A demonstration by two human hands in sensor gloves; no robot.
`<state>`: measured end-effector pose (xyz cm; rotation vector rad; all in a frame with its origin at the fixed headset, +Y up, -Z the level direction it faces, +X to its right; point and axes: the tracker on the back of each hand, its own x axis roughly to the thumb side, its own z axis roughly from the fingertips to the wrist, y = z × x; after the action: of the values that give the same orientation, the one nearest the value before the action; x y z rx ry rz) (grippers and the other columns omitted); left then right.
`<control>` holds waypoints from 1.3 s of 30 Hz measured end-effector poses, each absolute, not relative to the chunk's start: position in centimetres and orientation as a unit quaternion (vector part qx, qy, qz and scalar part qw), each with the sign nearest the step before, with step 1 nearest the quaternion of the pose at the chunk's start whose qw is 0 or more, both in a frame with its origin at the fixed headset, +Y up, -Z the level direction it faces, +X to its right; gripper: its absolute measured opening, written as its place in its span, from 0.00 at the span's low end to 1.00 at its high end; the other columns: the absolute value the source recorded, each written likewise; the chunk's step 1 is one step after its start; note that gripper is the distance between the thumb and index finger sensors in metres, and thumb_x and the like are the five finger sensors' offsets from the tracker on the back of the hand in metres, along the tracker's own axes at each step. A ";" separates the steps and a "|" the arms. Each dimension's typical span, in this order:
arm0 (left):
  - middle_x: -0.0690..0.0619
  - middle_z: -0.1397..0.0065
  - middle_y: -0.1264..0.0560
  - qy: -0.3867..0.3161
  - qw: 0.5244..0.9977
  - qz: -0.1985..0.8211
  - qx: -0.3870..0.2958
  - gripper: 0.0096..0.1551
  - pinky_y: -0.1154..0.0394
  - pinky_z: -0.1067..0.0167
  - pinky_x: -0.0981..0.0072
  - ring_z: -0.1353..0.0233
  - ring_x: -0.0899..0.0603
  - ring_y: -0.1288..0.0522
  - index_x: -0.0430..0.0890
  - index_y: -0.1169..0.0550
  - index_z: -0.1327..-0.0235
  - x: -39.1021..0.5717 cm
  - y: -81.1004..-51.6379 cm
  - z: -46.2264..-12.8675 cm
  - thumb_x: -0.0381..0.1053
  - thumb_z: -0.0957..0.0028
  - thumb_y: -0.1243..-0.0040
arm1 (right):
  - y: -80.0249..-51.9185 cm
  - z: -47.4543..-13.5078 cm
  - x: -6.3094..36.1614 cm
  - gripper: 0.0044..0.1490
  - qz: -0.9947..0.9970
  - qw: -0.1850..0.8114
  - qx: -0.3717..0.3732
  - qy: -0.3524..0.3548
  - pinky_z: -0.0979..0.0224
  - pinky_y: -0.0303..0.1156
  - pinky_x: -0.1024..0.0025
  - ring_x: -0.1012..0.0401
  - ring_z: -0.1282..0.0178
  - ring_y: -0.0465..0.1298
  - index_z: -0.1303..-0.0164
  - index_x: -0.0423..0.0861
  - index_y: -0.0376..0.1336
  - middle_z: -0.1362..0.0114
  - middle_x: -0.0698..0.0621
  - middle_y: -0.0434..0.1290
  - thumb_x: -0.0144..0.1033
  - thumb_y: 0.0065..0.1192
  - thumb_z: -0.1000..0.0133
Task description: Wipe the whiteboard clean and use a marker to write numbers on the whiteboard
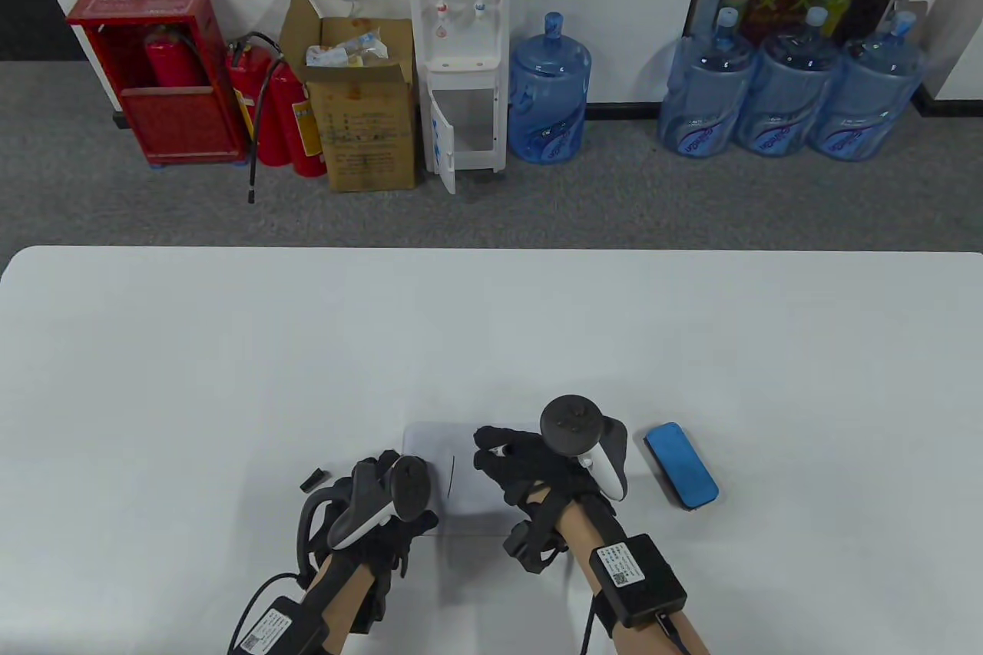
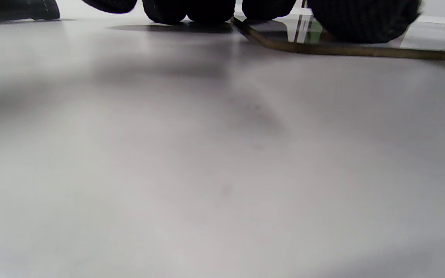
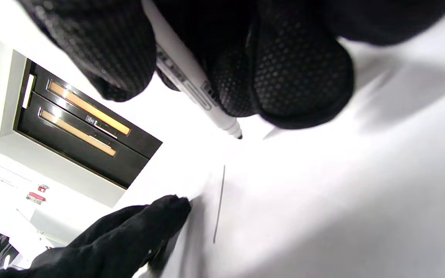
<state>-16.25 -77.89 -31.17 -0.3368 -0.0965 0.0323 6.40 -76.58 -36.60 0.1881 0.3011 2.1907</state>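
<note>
A small whiteboard (image 1: 461, 467) lies flat on the white table (image 1: 491, 332) near its front edge. One thin black stroke (image 1: 451, 476) is drawn on the whiteboard (image 3: 323, 200), seen as a straight line (image 3: 218, 204) in the right wrist view. My right hand (image 1: 507, 459) pinches a white marker (image 3: 191, 85) with its black tip just above the board. My left hand (image 1: 388, 501) rests at the board's left edge, its fingertips (image 2: 191, 9) on the surface. The marker's black cap (image 1: 312, 479) lies left of that hand. A blue eraser (image 1: 680, 464) lies to the right of the board.
The far half of the table is bare white surface. Beyond the table, on the floor, stand a water dispenser (image 1: 461, 48), several blue water jugs (image 1: 783, 90), a cardboard box (image 1: 365, 102) and red fire extinguishers (image 1: 280, 110).
</note>
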 end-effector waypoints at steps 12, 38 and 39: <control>0.48 0.11 0.47 -0.049 0.984 0.016 -0.168 0.44 0.44 0.23 0.34 0.17 0.33 0.45 0.60 0.42 0.19 -16.2 -77.9 -31.2 0.66 0.51 0.48 | -77.4 -36.8 6.0 0.35 0.892 0.429 0.071 0.122 0.55 0.72 0.51 0.47 0.52 0.81 0.33 0.47 0.69 0.35 0.41 0.74 0.47 0.70 0.50; 0.48 0.11 0.48 -0.048 0.984 0.019 -0.170 0.44 0.44 0.23 0.34 0.17 0.33 0.45 0.60 0.42 0.19 -16.2 -78.0 -31.1 0.66 0.51 0.48 | -77.0 -34.8 10.7 0.36 0.864 0.489 0.046 0.111 0.56 0.72 0.50 0.46 0.52 0.81 0.34 0.43 0.70 0.37 0.39 0.75 0.48 0.70 0.50; 0.48 0.11 0.48 -0.048 0.984 0.019 -0.170 0.44 0.44 0.23 0.35 0.17 0.33 0.45 0.60 0.42 0.19 -16.2 -78.0 -31.1 0.66 0.51 0.48 | -77.0 -35.0 10.9 0.36 0.868 0.484 0.034 0.105 0.55 0.72 0.50 0.46 0.52 0.81 0.34 0.43 0.70 0.37 0.39 0.75 0.48 0.70 0.50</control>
<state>-16.25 -77.96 -31.11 -0.3425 -0.0974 0.0387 10.89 -76.98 -34.98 0.0836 0.2553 2.1150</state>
